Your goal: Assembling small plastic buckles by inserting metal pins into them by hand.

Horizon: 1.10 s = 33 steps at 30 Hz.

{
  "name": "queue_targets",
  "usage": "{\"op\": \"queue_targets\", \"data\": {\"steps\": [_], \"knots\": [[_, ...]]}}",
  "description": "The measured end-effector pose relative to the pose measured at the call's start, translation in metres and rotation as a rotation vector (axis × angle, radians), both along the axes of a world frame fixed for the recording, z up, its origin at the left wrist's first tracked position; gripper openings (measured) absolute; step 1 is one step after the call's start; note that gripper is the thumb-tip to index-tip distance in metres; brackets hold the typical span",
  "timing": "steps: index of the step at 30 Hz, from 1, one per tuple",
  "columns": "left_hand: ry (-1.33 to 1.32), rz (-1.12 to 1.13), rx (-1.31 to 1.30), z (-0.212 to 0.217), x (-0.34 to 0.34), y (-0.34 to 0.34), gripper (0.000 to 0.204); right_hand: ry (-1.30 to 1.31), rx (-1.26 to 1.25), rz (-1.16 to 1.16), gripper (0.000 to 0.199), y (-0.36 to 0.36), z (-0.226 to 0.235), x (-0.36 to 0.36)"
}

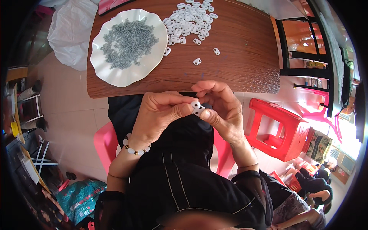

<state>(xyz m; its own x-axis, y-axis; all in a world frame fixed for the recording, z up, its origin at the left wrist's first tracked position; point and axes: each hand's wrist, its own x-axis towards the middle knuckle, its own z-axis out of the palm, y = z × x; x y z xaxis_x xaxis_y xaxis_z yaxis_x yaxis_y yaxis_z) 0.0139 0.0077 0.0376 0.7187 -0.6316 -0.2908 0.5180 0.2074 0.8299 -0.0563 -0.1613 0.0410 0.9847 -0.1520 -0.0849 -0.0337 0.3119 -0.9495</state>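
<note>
My left hand (159, 113) pinches a small white plastic piece with dark holes (198, 110) between thumb and forefinger, in front of the table's near edge. My right hand (222, 109) curls around its other side, with the thumb pressed against the piece and the forefinger raised away from it. Whether other right fingers touch it from behind is hidden. Beyond my hands, a white scalloped plate (126, 79) holds a heap of small grey pins (130, 42). Beside it lies a pile of white plastic pieces (188, 21) like the held one.
Two loose white pieces lie on the brown wooden table (245, 50), nearer me than the pile. A red plastic stool (280, 130) stands at the right. A white plastic bag (71, 30) is left of the table. Another person (299, 211) sits at the lower right.
</note>
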Motion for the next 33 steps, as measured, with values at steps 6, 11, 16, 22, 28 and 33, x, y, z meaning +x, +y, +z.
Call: {"op": "queue_targets", "data": {"steps": [6, 11, 16, 22, 28, 33], "knots": [[0.082, -0.047, -0.078, -0.001, -0.001, 0.005, 0.02, -0.218, -0.354, 0.267, 0.054, -0.008, 0.001, 0.005], [0.06, -0.077, -0.078, -0.001, -0.001, 0.006, 0.02, -0.238, -0.346, 0.279, 0.055, -0.008, 0.0, 0.007], [0.082, -0.064, -0.029, 0.003, -0.001, 0.007, 0.016, -0.226, -0.341, 0.262, 0.055, -0.005, 0.001, 0.007], [0.062, -0.143, 0.021, 0.009, 0.003, 0.009, 0.015, -0.249, -0.328, 0.311, 0.054, -0.006, 0.002, 0.005], [0.084, -0.114, -0.002, 0.014, 0.0, 0.008, 0.016, -0.228, -0.299, 0.285, 0.047, -0.002, 0.001, 0.0], [0.031, -0.105, -0.009, 0.014, -0.003, 0.007, 0.015, -0.254, -0.388, 0.187, 0.05, 0.002, 0.001, -0.002]]}}
